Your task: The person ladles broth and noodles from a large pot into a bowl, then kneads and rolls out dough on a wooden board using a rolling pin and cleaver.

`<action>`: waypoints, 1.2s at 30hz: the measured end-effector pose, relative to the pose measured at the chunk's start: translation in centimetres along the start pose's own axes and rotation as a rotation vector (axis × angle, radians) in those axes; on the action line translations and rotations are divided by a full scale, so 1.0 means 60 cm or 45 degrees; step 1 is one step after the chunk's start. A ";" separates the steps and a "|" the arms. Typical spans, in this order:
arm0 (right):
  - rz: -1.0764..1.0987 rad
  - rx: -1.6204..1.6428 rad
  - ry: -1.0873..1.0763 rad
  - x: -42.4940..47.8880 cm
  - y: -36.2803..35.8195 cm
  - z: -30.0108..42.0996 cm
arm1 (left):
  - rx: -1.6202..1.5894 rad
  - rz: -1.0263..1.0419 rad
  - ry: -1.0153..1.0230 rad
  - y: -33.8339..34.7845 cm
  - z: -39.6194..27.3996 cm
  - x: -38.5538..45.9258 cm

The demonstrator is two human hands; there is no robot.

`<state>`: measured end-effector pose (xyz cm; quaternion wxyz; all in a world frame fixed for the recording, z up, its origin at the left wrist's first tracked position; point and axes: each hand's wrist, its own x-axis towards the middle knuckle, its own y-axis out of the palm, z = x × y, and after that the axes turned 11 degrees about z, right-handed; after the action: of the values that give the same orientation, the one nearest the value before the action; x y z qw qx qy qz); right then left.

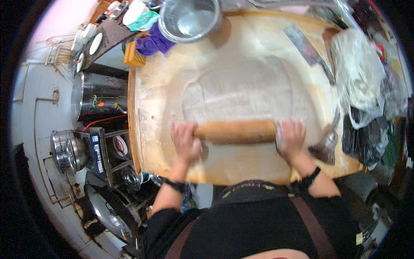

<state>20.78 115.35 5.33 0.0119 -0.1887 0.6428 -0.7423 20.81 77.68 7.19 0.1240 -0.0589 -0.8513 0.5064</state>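
Observation:
A thick wooden rolling pin (239, 131) lies crosswise near the lower edge of a wide sheet of greyish dough (245, 87) on a floured wooden board (152, 97). My left hand (186, 140) grips the pin's left handle. Around its right end my right hand (291, 136) is closed; the handle there is hidden by the fingers. Both hands and the pin are slightly blurred. A cleaver-like blade with a dark handle (307, 50) rests on the board at the upper right, apart from the dough.
A large metal bowl (189, 19) and a purple cloth (155, 42) are at the board's top left. Plastic bags (359, 71) crowd its right side, with a small clear bag (325, 147) near my right wrist. Metal pots (76, 150) stand left of the board.

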 end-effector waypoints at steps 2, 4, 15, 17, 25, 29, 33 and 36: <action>0.133 0.083 -0.043 0.014 -0.009 0.003 | 0.032 -0.082 -0.136 0.013 -0.027 -0.004; 0.218 0.119 -0.047 0.106 -0.038 -0.016 | 0.081 -0.114 -0.144 -0.003 -0.034 0.052; 0.479 -0.009 -0.045 0.099 -0.080 0.050 | 0.269 -0.026 0.132 -0.030 0.019 0.082; 0.381 0.019 0.255 0.162 -0.038 0.022 | 0.324 0.394 0.048 -0.042 0.040 0.187; 0.159 0.010 0.234 0.043 -0.006 0.204 | 0.201 -0.287 0.265 -0.089 0.126 0.076; 0.154 -0.079 0.124 0.018 0.029 0.180 | 0.194 -0.207 0.181 -0.071 0.152 0.051; 0.210 -0.109 0.363 0.144 0.036 0.182 | 0.263 -0.241 0.253 -0.094 0.159 0.164; 0.166 -0.094 0.186 0.008 0.011 0.228 | 0.148 -0.253 0.182 -0.067 0.177 0.029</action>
<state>24.19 102.14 6.24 0.0064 -0.0923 0.6797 -0.7276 16.39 67.12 6.16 0.2370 -0.0031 -0.8112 0.5345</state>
